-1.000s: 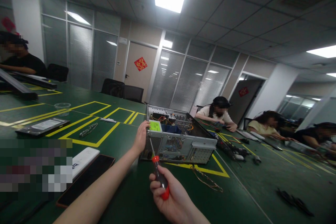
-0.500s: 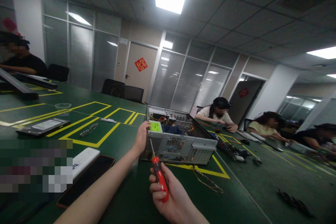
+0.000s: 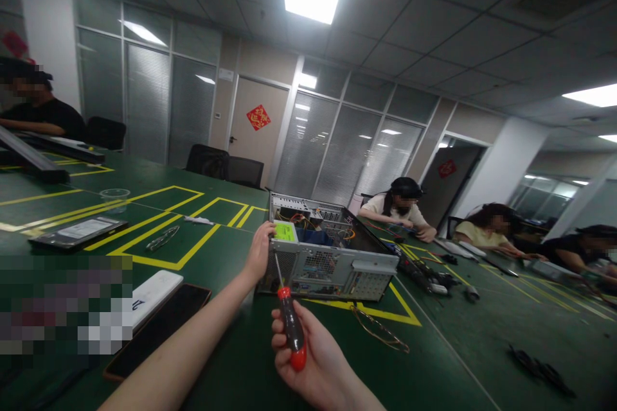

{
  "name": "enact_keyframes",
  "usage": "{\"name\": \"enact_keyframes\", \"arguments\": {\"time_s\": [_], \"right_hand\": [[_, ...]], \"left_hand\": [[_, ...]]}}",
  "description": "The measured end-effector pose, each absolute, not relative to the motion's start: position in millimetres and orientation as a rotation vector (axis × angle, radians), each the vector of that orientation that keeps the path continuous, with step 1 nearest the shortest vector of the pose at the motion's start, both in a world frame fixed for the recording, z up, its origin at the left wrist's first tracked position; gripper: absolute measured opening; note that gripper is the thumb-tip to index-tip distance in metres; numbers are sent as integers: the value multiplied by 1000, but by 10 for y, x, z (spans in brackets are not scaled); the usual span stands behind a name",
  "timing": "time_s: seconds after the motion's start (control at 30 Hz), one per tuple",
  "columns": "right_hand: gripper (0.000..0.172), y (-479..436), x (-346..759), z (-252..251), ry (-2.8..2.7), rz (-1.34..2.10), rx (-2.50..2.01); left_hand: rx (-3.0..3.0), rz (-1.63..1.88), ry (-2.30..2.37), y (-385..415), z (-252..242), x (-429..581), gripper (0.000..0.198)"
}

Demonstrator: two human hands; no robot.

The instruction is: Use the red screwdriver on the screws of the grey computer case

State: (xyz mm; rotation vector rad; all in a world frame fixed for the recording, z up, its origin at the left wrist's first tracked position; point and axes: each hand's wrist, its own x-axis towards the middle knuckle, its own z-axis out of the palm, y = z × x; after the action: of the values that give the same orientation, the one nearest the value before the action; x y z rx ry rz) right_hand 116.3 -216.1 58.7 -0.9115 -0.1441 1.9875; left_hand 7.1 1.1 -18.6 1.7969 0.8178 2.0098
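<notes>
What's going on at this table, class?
A person's right hand grips a screwdriver, pointed at an open computer case; whether it touches is hard to tell. The left hand is at the case's near corner, beside a yellow-green label. A hard drive lies off to the left.

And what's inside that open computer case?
A box with a yellow-green label and some wires show inside the case; the near panel hides most of its floor.
</notes>
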Motion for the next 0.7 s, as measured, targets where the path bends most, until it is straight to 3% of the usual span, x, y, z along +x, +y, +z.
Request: {"name": "enact_keyframes", "arguments": {"time_s": [0.33,0.7], "right_hand": [[27,-2143,1225,524,-71,1971,-807],[46,-2173,1175,597,-163,2006,-890]], "left_hand": [[1812,2001,825,7,-178,63,51],[1800,2019,810,24,-197,62,48]]}}
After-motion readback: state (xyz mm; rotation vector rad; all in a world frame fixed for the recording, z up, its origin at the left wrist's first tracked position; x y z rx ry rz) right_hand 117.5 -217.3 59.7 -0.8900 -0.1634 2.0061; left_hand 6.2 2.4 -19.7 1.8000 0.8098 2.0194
